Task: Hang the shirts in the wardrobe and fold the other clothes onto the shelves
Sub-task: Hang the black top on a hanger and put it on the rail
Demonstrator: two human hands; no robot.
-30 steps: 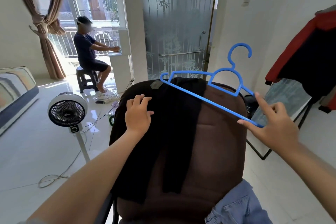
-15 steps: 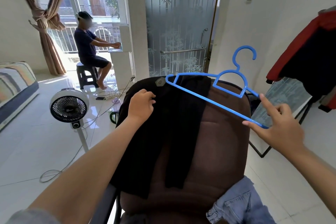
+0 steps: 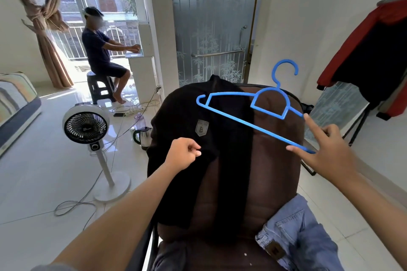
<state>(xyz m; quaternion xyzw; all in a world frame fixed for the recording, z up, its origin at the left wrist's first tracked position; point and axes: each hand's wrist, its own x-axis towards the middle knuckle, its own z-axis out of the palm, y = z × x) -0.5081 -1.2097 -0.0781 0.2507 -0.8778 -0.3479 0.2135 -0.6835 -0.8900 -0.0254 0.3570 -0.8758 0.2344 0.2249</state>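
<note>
Head view: black shirt [image 3: 187, 116] in left hand [image 3: 184, 154], over chair [image 3: 259, 171].

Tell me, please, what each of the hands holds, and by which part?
Right hand: blue hanger, by its right end. Left hand: black shirt, pinching its front fabric.

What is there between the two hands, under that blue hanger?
In the head view, between the left hand and the right hand lies the black shirt, draped over the brown chair back.
</note>
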